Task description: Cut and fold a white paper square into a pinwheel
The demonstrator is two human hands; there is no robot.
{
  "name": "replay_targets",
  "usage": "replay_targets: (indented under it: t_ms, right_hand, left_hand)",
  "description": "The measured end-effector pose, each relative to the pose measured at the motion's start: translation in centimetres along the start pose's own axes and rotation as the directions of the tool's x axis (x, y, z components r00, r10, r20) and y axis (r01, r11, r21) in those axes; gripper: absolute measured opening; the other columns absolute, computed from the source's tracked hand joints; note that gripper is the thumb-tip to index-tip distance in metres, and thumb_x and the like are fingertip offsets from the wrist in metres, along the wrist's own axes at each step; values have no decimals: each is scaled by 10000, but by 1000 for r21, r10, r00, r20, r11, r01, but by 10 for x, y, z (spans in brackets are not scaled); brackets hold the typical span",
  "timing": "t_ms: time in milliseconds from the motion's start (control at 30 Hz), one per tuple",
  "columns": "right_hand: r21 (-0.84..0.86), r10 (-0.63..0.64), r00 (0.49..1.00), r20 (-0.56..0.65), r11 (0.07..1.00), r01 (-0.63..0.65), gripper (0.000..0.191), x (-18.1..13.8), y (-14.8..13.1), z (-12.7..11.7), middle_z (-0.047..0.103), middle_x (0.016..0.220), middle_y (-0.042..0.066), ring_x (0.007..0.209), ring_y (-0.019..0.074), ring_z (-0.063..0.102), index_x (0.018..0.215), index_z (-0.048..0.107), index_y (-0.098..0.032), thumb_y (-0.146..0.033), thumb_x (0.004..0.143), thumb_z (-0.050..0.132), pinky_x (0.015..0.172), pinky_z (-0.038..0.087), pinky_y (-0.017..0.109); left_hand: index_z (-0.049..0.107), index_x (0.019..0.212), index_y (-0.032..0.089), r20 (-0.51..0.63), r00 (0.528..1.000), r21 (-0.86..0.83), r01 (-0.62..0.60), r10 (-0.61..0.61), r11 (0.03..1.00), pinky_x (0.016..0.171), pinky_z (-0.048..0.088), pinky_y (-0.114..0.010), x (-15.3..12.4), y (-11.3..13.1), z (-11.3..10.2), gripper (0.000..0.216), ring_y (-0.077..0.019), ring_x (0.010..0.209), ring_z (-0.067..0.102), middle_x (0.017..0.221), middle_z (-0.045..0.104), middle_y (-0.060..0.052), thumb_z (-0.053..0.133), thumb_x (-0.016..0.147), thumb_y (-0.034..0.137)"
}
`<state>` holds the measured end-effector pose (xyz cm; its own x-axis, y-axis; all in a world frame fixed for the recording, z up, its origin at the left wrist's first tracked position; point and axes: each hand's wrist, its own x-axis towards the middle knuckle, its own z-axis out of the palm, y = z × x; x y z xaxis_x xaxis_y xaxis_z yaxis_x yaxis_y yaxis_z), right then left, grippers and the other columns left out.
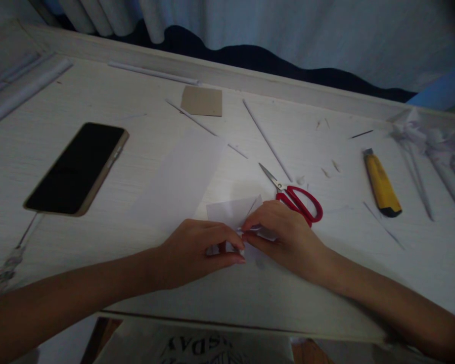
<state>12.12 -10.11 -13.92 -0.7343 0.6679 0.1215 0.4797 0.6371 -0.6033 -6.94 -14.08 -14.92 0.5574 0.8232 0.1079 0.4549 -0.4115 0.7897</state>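
My left hand (202, 247) and my right hand (282, 233) meet over the table near its front edge, fingertips almost touching. Between them is a small piece of white paper (227, 212), pinched by both hands; its lower part is hidden behind my fingers. Just beyond my right hand lie scissors (314, 205) with red handles, their blades partly open and pointing away to the left. A larger white sheet of paper (178, 177) lies flat beyond my left hand.
A dark-screened phone (76, 169) with a strap lies at left. A yellow utility knife (381, 184) is at right, near white paper flowers (415, 126). Thin paper rolls (267, 139) and a cardboard piece (202, 101) lie farther back. Larger paper rolls (30, 93) rest at far left.
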Motion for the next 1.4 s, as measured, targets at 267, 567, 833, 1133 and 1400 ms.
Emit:
replay_targets:
  t_ms: [267,567,833,1133,1400]
  right_hand:
    - [-37,-59,998,10,998,60,149,-3,10,2,594,706,38,660,141,527,784,602,-160,-259,810,494,571,406,257]
    - [180,91,989,-118,981,-69,114,-15,3,7,623,767,47,715,143,571,831,616,-160,-223,751,564,627,466,267]
    - [270,102,990,-101,960,-72,241,-18,4,10,617,852,41,776,149,576,931,592,-230,-103,774,461,649,489,288]
    - [330,234,960,-152,928,-174,160,-21,-3,20,628,814,23,713,136,583,878,582,-200,-119,765,502,613,475,267]
    - [346,281,937,-209,917,-197,108,-22,-4,24,634,789,17,662,121,589,852,573,-197,-152,763,532,531,465,222]
  left_hand:
    - [622,798,178,2,999,-68,52,-52,996,564,435,-156,3,-3,0,109,-61,564,549,702,643,23,600,727,258]
    - [630,819,177,56,996,-104,72,-67,992,524,408,-133,2,0,-2,111,-40,537,507,734,637,26,606,729,238]
    - [619,854,178,105,994,-77,41,-33,996,543,416,-146,1,2,-4,130,-49,541,498,728,624,22,592,741,236]
    - [613,827,184,101,994,-48,53,-48,997,498,387,-132,3,3,-3,126,-37,501,487,666,609,54,624,712,232]
    - [616,812,171,70,993,5,96,-96,995,471,387,-130,5,5,-3,125,-28,464,479,669,629,51,637,701,225]
